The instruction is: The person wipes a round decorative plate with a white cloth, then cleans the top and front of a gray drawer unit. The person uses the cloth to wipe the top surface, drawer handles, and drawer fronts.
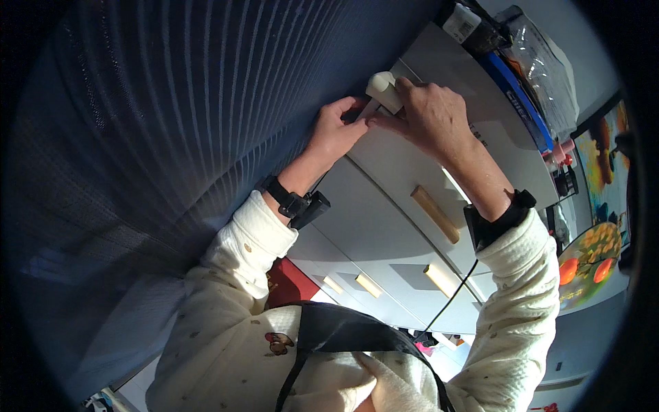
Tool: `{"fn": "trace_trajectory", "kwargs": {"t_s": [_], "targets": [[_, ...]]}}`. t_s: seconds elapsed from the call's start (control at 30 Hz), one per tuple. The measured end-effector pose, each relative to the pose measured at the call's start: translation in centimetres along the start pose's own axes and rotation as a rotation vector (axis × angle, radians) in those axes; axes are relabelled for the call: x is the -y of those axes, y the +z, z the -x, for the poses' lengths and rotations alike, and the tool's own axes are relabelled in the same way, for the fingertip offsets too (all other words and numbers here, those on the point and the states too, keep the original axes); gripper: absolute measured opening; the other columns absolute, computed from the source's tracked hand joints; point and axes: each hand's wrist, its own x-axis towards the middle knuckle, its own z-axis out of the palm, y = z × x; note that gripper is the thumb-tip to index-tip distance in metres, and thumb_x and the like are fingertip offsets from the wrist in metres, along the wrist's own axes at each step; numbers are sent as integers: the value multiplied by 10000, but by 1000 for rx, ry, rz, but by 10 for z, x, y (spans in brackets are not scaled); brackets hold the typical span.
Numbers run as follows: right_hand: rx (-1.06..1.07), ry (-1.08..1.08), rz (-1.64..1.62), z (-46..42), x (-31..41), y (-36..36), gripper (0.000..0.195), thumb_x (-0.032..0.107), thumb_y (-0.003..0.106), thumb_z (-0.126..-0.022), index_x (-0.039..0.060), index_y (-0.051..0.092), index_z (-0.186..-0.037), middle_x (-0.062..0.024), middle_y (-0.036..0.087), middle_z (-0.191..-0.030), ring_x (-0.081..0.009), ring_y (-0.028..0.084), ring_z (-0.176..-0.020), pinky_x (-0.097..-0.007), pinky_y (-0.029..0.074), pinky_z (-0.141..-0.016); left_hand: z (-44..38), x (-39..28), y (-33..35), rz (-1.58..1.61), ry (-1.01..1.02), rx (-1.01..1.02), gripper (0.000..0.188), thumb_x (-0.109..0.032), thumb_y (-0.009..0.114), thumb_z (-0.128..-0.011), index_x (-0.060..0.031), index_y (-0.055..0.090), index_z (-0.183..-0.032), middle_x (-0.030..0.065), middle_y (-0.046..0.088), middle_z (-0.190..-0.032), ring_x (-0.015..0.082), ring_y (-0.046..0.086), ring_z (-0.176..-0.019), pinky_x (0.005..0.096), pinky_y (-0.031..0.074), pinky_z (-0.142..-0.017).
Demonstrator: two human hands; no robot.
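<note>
My right hand (433, 110) grips a cream-coloured plastic object (383, 88) with a rounded end; its exact kind is unclear. A pale, thin strip (368, 109) runs from that object down to my left hand (337, 129). The left thumb and fingers pinch around the strip's lower end, close to my right thumb. Both hands are raised in front of a white drawer cabinet (383, 154), beside a dark striped curtain-like fabric (216, 87). My fingers partly hide the object and the strip.
Wooden handles, one a bar (435, 213), stick out from the cabinet fronts. On its top lie a blue box (520, 100), a clear plastic bag (540, 67) and a black package (471, 28). A black cable (453, 298) hangs by my right forearm. A red item (291, 283) stands low down.
</note>
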Motion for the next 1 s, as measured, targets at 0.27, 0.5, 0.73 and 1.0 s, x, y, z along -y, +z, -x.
{"fn": "trace_trajectory", "kwargs": {"t_s": [0.27, 0.5, 0.73, 1.0], "targets": [[70, -18, -286, -19, -11, -2, 355, 425, 691, -880, 85, 786, -920, -149, 709, -761, -312, 708, -719, -403, 567, -701, -2, 0, -5, 61, -35, 32, 327, -208, 727, -936, 21, 679, -1164, 66, 715, -1031, 99, 628, -897, 260, 507, -803], [49, -85, -288, -21, -15, 2, 343, 391, 712, -880, 58, 773, -934, -158, 709, -769, -323, 706, -722, -409, 567, -695, -4, 7, 0, 117, 35, -2, 295, -205, 730, -937, 15, 683, -1128, 60, 708, -1025, 108, 627, -921, 263, 504, -827], [-110, -42, -438, 32, -1, -38, 329, 64, 610, -864, 2, 589, -1187, -218, 661, -1035, -372, 677, -912, -394, 548, -769, -3, 6, -4, 160, 19, -22, 368, -254, 787, -901, 20, 676, -1120, 59, 698, -1023, 101, 630, -883, 249, 520, -766], [-303, -142, 118, 135, 10, 21, 424, 80, 737, -809, 14, 637, -1215, -132, 622, -1338, -325, 574, -1246, -410, 502, -1003, 7, -2, -4, 17, -129, -47, 463, -235, 757, -916, 89, 630, -1222, 134, 684, -1146, 147, 633, -1024, 259, 502, -891]]}}
